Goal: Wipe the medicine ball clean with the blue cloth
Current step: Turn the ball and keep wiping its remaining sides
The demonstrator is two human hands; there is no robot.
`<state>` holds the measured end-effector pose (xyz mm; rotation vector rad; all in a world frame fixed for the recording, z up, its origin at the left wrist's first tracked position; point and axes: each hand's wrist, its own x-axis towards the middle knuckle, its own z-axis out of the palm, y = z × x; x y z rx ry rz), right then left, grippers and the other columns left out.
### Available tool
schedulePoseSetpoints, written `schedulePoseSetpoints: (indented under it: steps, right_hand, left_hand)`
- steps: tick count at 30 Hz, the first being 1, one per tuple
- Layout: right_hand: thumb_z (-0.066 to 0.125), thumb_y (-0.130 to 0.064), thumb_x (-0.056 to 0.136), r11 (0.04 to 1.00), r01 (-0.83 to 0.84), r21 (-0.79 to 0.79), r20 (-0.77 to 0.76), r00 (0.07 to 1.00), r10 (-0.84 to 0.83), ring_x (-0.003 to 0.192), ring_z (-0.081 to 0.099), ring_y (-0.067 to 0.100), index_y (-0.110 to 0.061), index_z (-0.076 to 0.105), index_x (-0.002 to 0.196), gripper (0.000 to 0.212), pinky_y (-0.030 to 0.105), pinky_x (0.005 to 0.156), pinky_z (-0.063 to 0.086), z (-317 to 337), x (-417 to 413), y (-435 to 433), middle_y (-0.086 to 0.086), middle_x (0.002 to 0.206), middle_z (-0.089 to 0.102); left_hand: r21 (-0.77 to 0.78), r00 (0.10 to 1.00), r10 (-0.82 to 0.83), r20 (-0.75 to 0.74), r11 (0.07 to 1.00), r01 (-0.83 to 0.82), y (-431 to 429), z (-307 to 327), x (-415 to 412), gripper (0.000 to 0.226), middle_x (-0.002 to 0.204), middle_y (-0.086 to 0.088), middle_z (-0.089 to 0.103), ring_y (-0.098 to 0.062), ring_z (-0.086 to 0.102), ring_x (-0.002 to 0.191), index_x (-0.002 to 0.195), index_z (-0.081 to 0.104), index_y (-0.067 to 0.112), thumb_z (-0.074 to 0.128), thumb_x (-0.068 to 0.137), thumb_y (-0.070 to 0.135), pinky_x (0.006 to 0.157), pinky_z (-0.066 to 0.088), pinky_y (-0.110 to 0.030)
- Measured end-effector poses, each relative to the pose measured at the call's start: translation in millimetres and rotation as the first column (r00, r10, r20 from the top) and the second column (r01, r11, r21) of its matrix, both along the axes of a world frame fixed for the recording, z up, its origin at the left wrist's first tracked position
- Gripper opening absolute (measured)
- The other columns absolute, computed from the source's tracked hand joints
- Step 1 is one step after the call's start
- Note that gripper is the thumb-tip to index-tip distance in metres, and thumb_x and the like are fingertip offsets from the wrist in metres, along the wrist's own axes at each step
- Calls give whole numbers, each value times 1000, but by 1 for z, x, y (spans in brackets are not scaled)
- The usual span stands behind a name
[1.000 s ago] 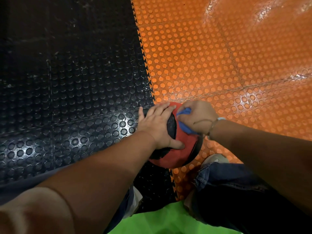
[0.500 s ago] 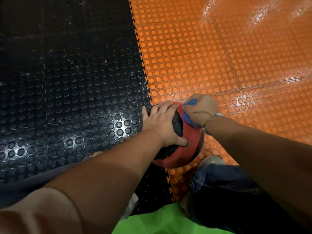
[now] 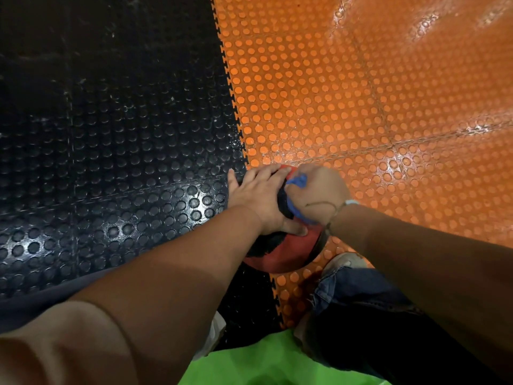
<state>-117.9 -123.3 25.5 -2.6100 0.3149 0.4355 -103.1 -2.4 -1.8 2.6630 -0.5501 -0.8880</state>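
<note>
A red and black medicine ball [image 3: 288, 251] sits on the floor at the seam between black and orange tiles, just beyond my feet. My left hand [image 3: 261, 201] lies spread over the ball's top left, fingers straight and thumb along its near side. My right hand [image 3: 319, 194] grips a bunched blue cloth [image 3: 298, 181] and presses it onto the ball's top right. Only small bits of the cloth show between my fingers and under my palm. The ball's far side is hidden by both hands.
Studded black floor tiles [image 3: 116, 151] fill the left, studded orange tiles [image 3: 374, 93] the right. My right shoe [image 3: 345, 261] and jeans leg [image 3: 369, 307] are just right of the ball. A green garment [image 3: 266, 365] shows at the bottom edge.
My right hand with the cloth slid up toward the ball's far top, then came back down a little. My left hand stayed spread on the ball.
</note>
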Motion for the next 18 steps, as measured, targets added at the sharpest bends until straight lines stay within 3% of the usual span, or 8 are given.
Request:
schedulePoseSetpoints:
  steps: [3,7,9,12,14,15,16,18]
  right_hand:
    - [54,-21,86,999,-25,34,15,1000,24,87,61,31,-15,64,102,19,30,70,47,3,-6,-5,9,87,64]
    - [55,-22,88,979,186,83,19,982,-188,86,59,29,-13,64,101,19,26,67,41,-9,11,-16,13,91,65]
    - [51,-23,91,928,354,111,-83,934,-347,87,54,25,-14,60,90,12,24,68,35,-19,23,-29,10,83,56]
    - [48,-30,94,723,621,302,-340,779,-527,92,45,19,-17,46,73,24,27,70,39,-26,32,-58,9,81,47]
    - [54,-33,90,483,727,488,-367,673,-642,89,52,23,-19,55,92,14,34,75,46,-21,28,-65,10,94,55]
    - [56,-28,90,407,716,567,-338,653,-678,89,55,24,-21,57,96,10,36,76,47,-16,22,-62,8,96,58]
    - [58,-21,89,406,668,623,-282,676,-680,87,56,22,-22,58,90,1,34,75,46,-9,13,-54,5,92,59]
    - [58,-9,88,531,528,663,-187,803,-566,80,56,12,-20,56,72,20,25,68,45,1,-8,-37,-1,82,58]
  left_hand:
    - [6,1000,-13,2,1000,13,0,1,-4,128,157,17,2,-16,3,145,150,3,38,67,49,82,112,-10,-61]
    - [3,1000,6,2,1000,-6,-3,1,-1,125,157,16,4,-17,4,145,150,3,38,64,51,83,112,-9,-61]
    - [-5,1000,16,-6,1000,-16,-1,1,0,125,157,17,3,-17,3,145,150,2,39,65,51,83,112,-11,-60]
    - [2,1000,-20,2,1000,20,7,2,-11,127,157,20,-2,-14,-1,145,149,-1,41,66,50,82,111,-13,-60]
    - [12,999,-44,7,999,44,15,1,-15,128,156,21,-4,-12,-1,145,149,-2,42,66,49,82,111,-14,-60]
    - [12,999,-48,12,999,48,19,0,-15,128,156,21,-4,-11,-1,145,149,-2,42,66,49,83,111,-14,-60]
    - [9,999,-44,16,999,43,22,-1,-14,128,156,22,-4,-11,-1,145,149,-2,42,66,48,83,111,-15,-60]
    - [-7,1000,-19,17,1000,19,27,-2,-12,128,156,23,-3,-9,1,144,149,-1,43,66,48,83,112,-15,-58]
